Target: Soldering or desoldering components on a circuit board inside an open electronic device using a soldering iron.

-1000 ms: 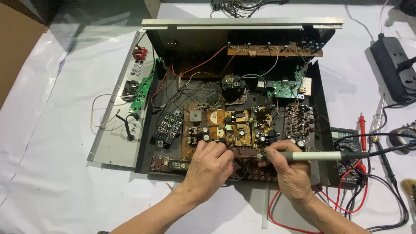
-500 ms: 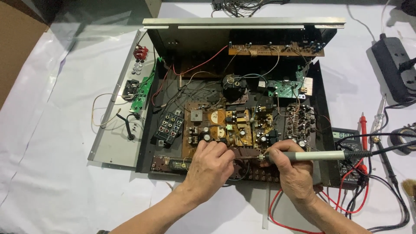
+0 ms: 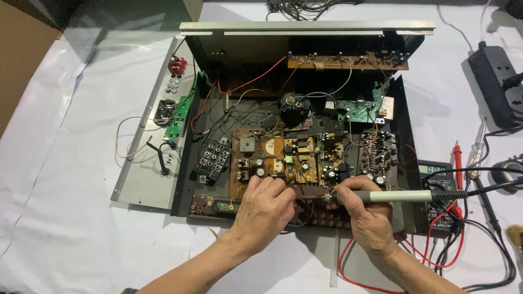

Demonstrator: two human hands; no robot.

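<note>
An opened black metal chassis full of circuit boards lies on a white cloth. My right hand grips a grey-handled soldering iron, its tip pointing left at a small dark part near the chassis's front edge. My left hand rests on the front of the brown circuit board, fingers curled and pinching at that same part; what they hold is hidden. The two hands nearly meet.
A detached grey side panel with sockets lies left of the chassis. On the right are a multimeter with red and black leads, a red probe, a black power strip, a tape roll and a brush.
Both hands have stayed in nearly the same place at the chassis's front edge; only the view has shifted slightly.
</note>
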